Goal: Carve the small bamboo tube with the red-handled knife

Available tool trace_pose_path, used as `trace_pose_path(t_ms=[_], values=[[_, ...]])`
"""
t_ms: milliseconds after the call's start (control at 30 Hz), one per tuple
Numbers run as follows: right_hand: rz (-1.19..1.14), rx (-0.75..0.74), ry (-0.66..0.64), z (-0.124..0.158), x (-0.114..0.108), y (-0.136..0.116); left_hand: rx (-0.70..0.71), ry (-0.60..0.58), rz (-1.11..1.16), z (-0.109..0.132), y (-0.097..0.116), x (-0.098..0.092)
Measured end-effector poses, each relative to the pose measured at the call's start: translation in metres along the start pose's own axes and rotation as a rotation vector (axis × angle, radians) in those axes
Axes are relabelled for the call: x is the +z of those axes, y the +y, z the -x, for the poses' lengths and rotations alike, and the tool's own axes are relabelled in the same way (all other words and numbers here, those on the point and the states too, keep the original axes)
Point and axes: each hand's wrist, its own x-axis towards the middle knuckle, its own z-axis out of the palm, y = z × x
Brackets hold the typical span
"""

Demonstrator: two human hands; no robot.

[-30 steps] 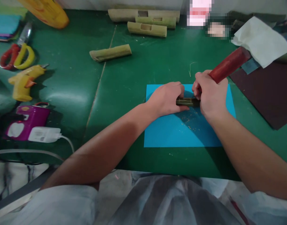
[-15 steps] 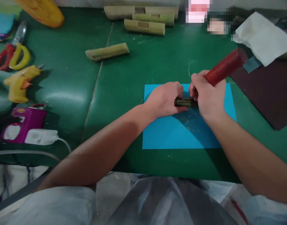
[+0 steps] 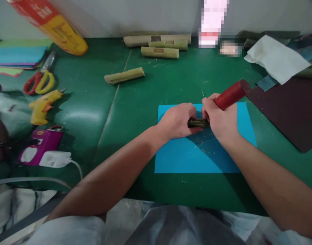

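Note:
A dark green bamboo piece (image 3: 197,123) lies crosswise over a blue sheet (image 3: 181,160), with my left hand (image 3: 178,119) wrapped round its left part. My right hand (image 3: 222,117) is closed on a tool with a thick red handle (image 3: 232,94), which slants up to the right. The tool's working end is hidden behind my right fingers, close to the right end of the bamboo. Small shavings (image 3: 205,144) are scattered on the blue sheet below the bamboo.
Pale bamboo pieces (image 3: 159,52) rest near the wall, one (image 3: 124,76) nearer. On the left are scissors (image 3: 45,81), a yellow glue gun (image 3: 42,107), a purple power block (image 3: 42,143) and part of another person. A white cloth (image 3: 275,58) and dark sheet (image 3: 286,109) are right.
The camera view has tilted up and shifted left, so the table appears lower and more wall shows. Another person's arm has come into view at the left. Both hands keep their holds.

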Motion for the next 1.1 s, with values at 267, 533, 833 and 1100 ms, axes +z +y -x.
trace_pose_path(t_ms=[267,533,833,1100], values=[[0.032,0.057,0.006,0.002,0.002,-0.008,0.02,0.012,-0.007,0.001,-0.003,0.003],[0.035,0.047,0.004,0.004,0.002,-0.011,0.035,0.023,0.015,0.002,-0.004,0.004],[-0.005,-0.007,-0.032,-0.002,-0.002,0.0,0.035,0.009,-0.006,0.001,-0.003,0.002],[0.002,0.002,-0.035,-0.003,-0.003,-0.005,0.035,-0.014,0.039,0.0,-0.003,0.003]])
